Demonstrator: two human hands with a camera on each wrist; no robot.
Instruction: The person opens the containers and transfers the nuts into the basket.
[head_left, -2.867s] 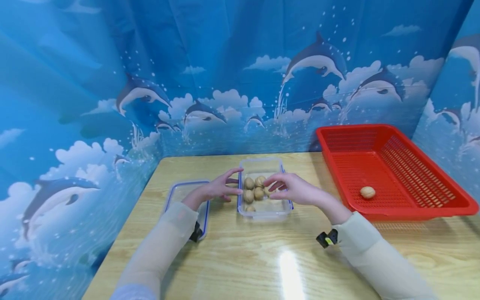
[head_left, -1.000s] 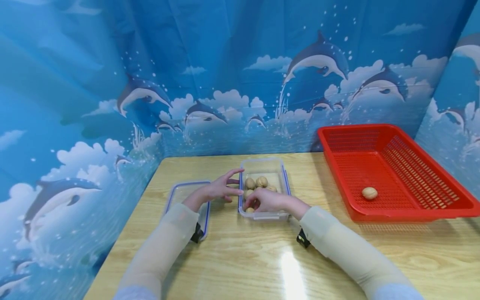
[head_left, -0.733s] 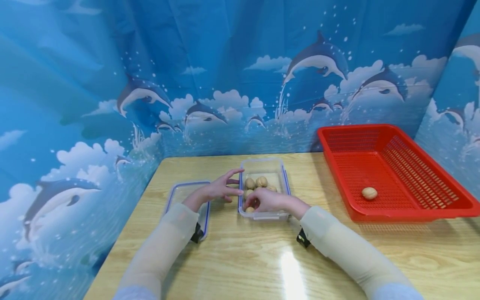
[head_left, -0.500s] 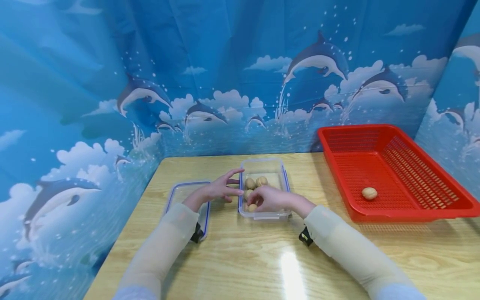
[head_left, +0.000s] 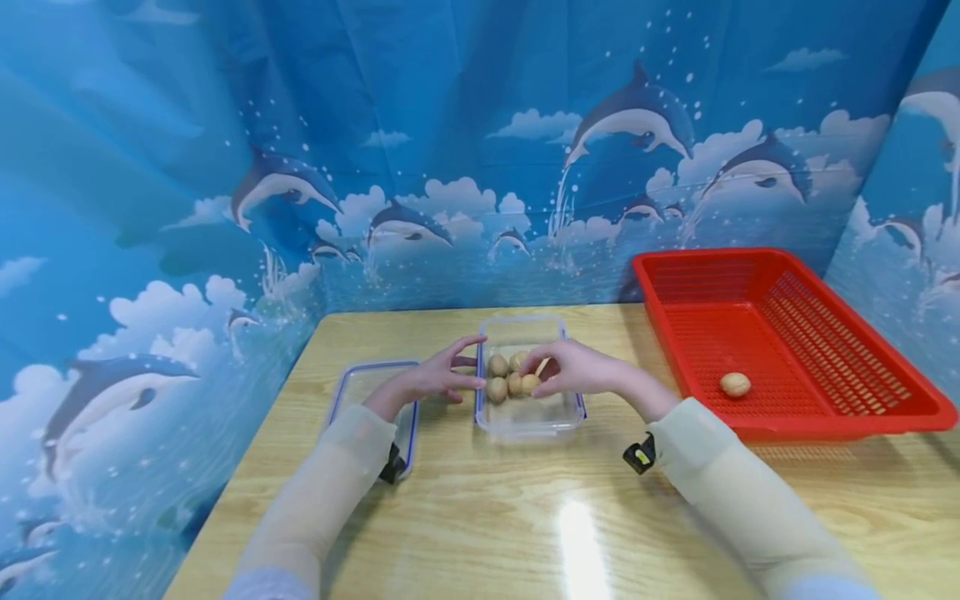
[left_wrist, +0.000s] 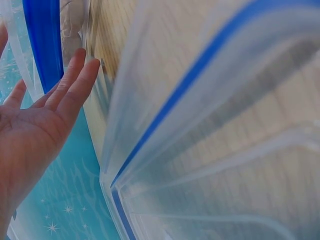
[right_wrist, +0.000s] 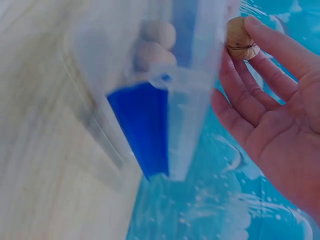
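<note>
In the head view, a clear plastic box [head_left: 527, 428] with a blue-edged rim holds several walnuts [head_left: 497, 389]. My right hand [head_left: 581, 367] is over its right half, pinching a walnut [right_wrist: 241, 40] between thumb and fingertips; the right wrist view shows this grip from the palm side. My left hand [head_left: 442, 372] is at the box's left wall with fingers spread and nothing in them; whether the fingertips touch the wall I cannot tell. In the left wrist view that hand [left_wrist: 40, 120] has nearly straight fingers. My right hand hides part of the box.
A clear lid [head_left: 367, 379] with a blue seal lies on the wooden table [head_left: 480, 517], partly under my left forearm. At the right stands a red plastic basket [head_left: 712, 333] with one walnut [head_left: 735, 384] in it. A dolphin-print curtain [head_left: 465, 125] hangs behind.
My right hand has moved from the box's front left corner back and to the right, taking the walnut from there with it. My left hand stays beside the box.
</note>
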